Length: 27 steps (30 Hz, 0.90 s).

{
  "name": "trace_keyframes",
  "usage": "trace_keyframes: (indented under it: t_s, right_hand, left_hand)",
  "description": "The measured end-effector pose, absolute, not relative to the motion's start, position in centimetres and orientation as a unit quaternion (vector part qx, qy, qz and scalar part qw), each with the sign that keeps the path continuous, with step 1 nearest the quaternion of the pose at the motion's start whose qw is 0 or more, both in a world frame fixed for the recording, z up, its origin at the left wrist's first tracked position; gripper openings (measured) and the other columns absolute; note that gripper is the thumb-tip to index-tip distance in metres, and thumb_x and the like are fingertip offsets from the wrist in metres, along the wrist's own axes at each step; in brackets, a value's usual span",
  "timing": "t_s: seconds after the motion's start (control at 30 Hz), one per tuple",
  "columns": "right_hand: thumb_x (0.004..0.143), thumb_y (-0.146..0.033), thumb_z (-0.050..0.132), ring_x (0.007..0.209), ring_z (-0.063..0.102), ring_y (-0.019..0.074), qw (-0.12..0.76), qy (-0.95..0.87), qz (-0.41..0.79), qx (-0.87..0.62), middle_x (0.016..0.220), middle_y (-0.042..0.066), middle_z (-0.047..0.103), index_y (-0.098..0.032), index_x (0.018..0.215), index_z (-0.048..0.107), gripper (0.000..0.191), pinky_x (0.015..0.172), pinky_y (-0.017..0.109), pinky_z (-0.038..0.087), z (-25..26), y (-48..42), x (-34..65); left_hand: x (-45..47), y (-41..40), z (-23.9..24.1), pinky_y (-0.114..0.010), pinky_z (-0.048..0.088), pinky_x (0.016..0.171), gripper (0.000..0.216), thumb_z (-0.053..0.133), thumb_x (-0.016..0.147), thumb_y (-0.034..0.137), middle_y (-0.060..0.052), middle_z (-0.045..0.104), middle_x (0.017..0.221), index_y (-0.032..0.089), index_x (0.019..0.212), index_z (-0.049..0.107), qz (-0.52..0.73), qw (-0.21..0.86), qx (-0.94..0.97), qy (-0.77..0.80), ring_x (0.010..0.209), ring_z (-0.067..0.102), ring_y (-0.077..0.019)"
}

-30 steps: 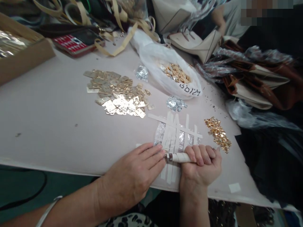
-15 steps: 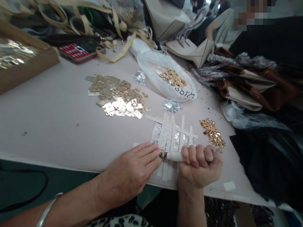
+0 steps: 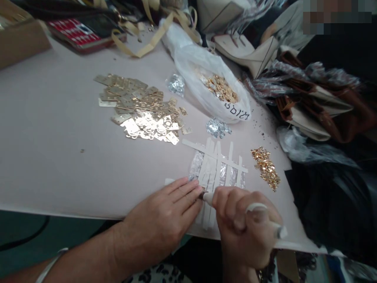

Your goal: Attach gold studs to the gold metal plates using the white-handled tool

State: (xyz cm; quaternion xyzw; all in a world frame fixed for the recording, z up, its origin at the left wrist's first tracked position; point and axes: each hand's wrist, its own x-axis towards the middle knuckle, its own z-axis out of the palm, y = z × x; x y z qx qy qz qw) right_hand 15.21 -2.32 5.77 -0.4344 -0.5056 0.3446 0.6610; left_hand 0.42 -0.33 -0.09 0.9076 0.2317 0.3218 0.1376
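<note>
My right hand (image 3: pixel 247 220) is wrapped round a hand tool with a white-wrapped handle (image 3: pixel 209 197) and a short dark tip. The tool's white rear end sticks out past the fist at the right. Its tip meets the fingertips of my left hand (image 3: pixel 167 214), whose fingers are drawn together and pressed down on a taped pad (image 3: pixel 210 165). A small piece seems to lie at those fingertips, mostly hidden by them. Strips of white tape cross the pad over clear plastic. My left thumb is out of sight.
Flat gold metal plates (image 3: pixel 147 110) lie heaped at left. Behind the pad are silver pieces (image 3: pixel 218 127) and a white plastic bag (image 3: pixel 188 59) of gold parts. Small gold fittings (image 3: pixel 266 169) lie at right, near brown and cream bags (image 3: pixel 318 106). Another person's arm (image 3: pixel 269 31) shows behind.
My right fist has turned and tilted, bringing the tool's rear end into sight, lower and toward me. The left hand stays on the pad. The whole view has shifted slightly.
</note>
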Motion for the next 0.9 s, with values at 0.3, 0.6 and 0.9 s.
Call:
trace_keyframes:
  t_s: [0.3, 0.6, 0.9]
  right_hand:
    - [0.096, -0.02, 0.043, 0.036, 0.023, 0.0062, 0.705, -0.463, 0.371, -0.388, 0.047, -0.01, 0.025, -0.021, 0.059, 0.039, 0.038, 0.039, 0.024, 0.026, 7.7, -1.3, 15.9]
    - [0.096, -0.024, 0.055, 0.038, 0.03, 0.0065, 0.692, -0.459, 0.386, -0.403, 0.048, -0.009, 0.03, -0.021, 0.058, 0.037, 0.041, 0.039, 0.021, 0.025, 5.6, -0.8, 15.4]
    - [0.096, -0.024, 0.049, 0.035, 0.021, 0.0055, 0.758, -0.389, 0.349, -0.391, 0.045, -0.011, 0.024, -0.021, 0.059, 0.039, 0.039, 0.036, 0.019, 0.023, 7.1, -3.5, 18.1]
  left_hand:
    - [0.2, -0.3, -0.1, -0.045, 0.048, 0.114, 0.027, 0.044, 0.094, 0.006, -0.014, 0.064, 0.132, 0.012, 0.107, 0.066, 0.316, 0.155, 0.906, 0.237, 0.127, 0.059, -0.0264]
    - [0.2, 0.0, 0.6, -0.043, 0.05, 0.109, 0.023, 0.042, 0.096, 0.007, -0.012, 0.07, 0.114, 0.013, 0.105, 0.062, 0.322, 0.176, 0.899, 0.239, 0.114, 0.064, -0.0231]
    - [1.9, 3.7, 2.2, -0.037, 0.05, 0.097, 0.022, 0.053, 0.095, 0.006, -0.006, 0.071, 0.102, 0.017, 0.111, 0.062, 0.214, 0.085, 0.962, 0.144, 0.109, 0.063, -0.022]
